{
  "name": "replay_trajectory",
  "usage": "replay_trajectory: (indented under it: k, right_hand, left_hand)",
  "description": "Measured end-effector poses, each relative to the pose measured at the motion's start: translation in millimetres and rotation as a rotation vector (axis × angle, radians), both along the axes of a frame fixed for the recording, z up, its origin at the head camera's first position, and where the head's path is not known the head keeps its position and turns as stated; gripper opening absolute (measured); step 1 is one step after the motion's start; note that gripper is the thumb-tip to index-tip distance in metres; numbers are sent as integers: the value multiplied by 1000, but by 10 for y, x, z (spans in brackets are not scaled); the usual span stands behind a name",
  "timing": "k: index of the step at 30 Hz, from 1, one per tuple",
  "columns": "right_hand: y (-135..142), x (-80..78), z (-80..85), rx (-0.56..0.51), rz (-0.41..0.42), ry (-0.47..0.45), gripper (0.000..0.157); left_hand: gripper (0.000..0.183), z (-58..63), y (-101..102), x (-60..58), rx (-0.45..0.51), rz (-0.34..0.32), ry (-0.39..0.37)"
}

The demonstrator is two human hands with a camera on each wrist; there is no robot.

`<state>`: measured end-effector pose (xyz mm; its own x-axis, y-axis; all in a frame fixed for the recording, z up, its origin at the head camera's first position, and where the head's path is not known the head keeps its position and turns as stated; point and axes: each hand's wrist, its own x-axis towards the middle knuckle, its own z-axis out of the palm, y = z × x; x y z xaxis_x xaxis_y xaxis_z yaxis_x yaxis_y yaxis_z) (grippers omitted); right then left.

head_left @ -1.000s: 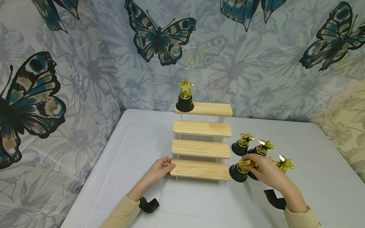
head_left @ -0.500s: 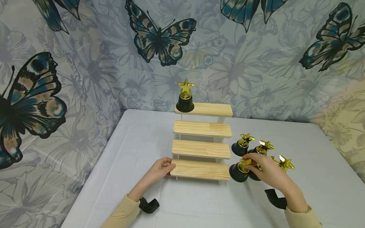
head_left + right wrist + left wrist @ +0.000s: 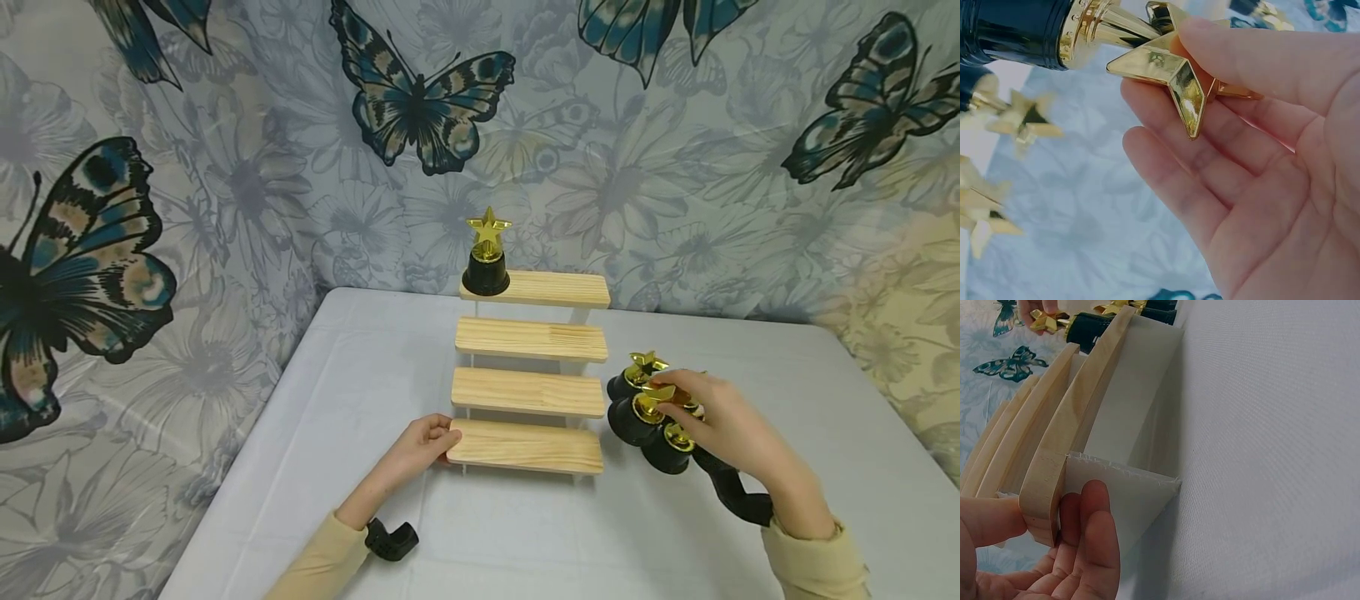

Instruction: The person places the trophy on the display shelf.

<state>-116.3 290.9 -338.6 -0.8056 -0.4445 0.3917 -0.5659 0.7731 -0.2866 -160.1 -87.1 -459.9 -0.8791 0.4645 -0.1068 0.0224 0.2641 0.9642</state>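
Gold star trophy (image 3: 636,422): just right of wooden rack (image 3: 527,447), beside other trophies (image 3: 667,451) on desk (image 3: 510,537) | handling (judged): light, stiff, slick star; dark base surer grip | right hand (image 3: 723,423): thumb and fingers pinch its star | left hand (image 3: 418,443): thumb and fingers grip bottom shelf's left end | 1 trophy (image 3: 487,268) atop rack

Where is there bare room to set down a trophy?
Bare: both middle steps; the top step, right of its trophy; the lowest step, right of the left hand; the cloth left of the steps, behind that hand. Crowded: right of the steps, where trophies bunch by the right hand.
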Motion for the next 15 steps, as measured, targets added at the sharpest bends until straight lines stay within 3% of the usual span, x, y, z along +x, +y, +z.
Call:
replay_trajectory:
  k: [15]
  right_hand:
    - [9,-132,590,42,44,178,47]
  left_hand:
    - [38,25,21,3,15,12,-19]
